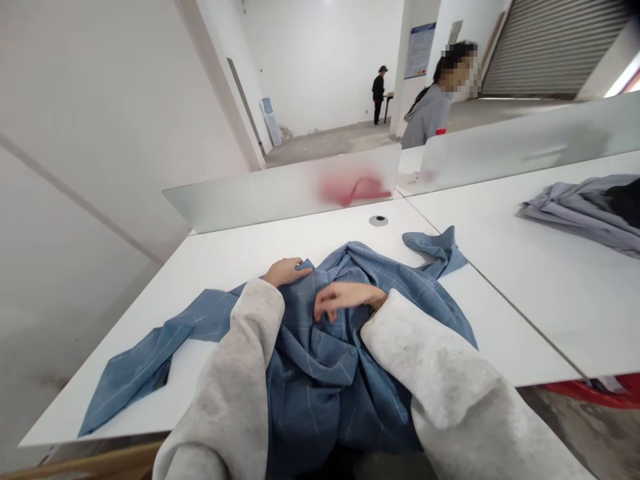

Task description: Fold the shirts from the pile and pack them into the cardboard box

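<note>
Smoothing a crumpled blue checked shirt [320,360] on the white bench [525,287], both hands on it.

Left hand [287,271] pinches lightly on a fold at the far side. Right hand [345,298], just beside it, rests half curled near the buttons, gripping nothing I can make out. The shirt lies bunched under and around both hands, one sleeve trailing away to the left and the hem spilling over the near edge. Risk: that overhang could drag the shirt off the bench, or the creases could get pressed in.
</note>
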